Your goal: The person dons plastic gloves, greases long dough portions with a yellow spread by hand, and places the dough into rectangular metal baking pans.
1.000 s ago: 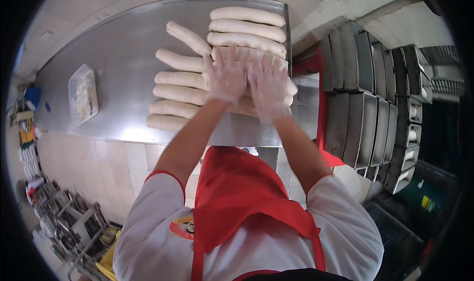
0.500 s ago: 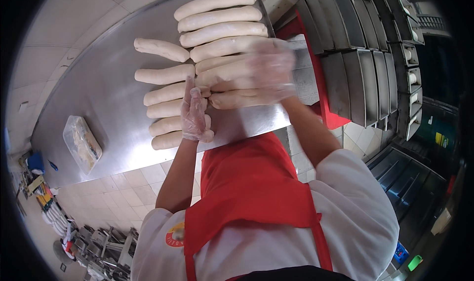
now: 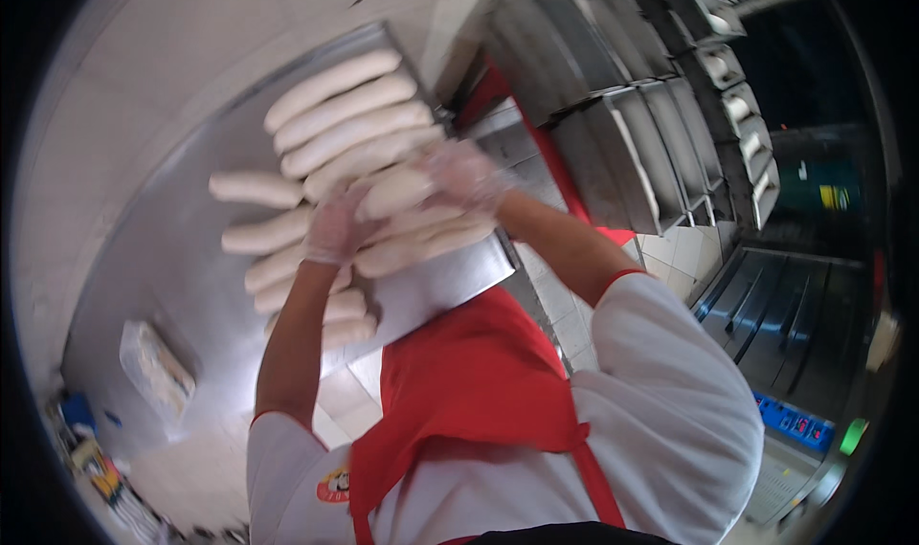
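1. A left hand (image 3: 337, 224) in a thin clear plastic glove grasps the near-left end of a thick, pale, smooth dough roll (image 3: 397, 193).
2. The similarly gloved right hand (image 3: 466, 175) grips its opposite end, a two-ended hold that probably keeps the soft length from sagging; blur hides whether it is lifted clear.
3. The roll sits among matching pale cylindrical rolls (image 3: 332, 88) on a shiny steel table (image 3: 182, 287), ranked in two columns, apparently to save space and keep each within reach.
4. A translucent rectangular plastic tub (image 3: 155, 368) stands well apart at left, seemingly out of the way.
5. Grey metal rectangular pans (image 3: 613, 162) stand stacked at right, beyond the table.
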The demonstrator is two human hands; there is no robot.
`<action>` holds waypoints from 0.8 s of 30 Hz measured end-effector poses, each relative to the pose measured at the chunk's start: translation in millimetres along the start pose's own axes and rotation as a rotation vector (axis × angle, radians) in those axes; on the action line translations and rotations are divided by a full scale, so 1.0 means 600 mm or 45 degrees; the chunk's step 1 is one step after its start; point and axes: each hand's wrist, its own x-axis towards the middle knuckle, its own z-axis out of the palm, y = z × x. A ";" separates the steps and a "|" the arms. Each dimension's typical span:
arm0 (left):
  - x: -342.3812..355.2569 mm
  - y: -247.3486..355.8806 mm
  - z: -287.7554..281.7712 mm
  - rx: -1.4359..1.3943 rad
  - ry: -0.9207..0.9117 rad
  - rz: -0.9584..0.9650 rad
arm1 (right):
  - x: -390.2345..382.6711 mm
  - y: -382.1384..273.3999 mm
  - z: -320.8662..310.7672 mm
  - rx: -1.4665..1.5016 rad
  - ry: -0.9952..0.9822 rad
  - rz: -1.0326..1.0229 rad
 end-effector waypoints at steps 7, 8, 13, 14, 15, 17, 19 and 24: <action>0.205 0.113 -0.099 -1.064 -0.422 0.086 | -0.165 0.087 -0.224 1.929 0.032 0.578; 0.242 0.158 -0.116 -1.317 -0.467 0.082 | -0.178 0.083 -0.278 2.153 0.163 0.646; 0.539 0.389 -0.201 -0.405 -0.472 0.692 | -0.211 0.247 -0.329 2.241 0.525 0.632; 0.612 0.401 -0.194 -0.085 -0.334 0.845 | -0.200 0.293 -0.307 2.079 0.670 0.548; 0.685 0.406 -0.186 0.192 -0.218 1.093 | -0.180 0.329 -0.304 1.744 0.699 0.576; 0.791 0.459 -0.145 0.464 -0.259 1.105 | -0.154 0.418 -0.282 1.221 0.551 0.824; 0.863 0.496 -0.096 0.746 -0.363 1.003 | -0.121 0.488 -0.251 0.689 0.246 0.924; 0.941 0.469 0.032 0.875 -0.358 0.851 | -0.062 0.546 -0.187 0.421 -0.282 1.061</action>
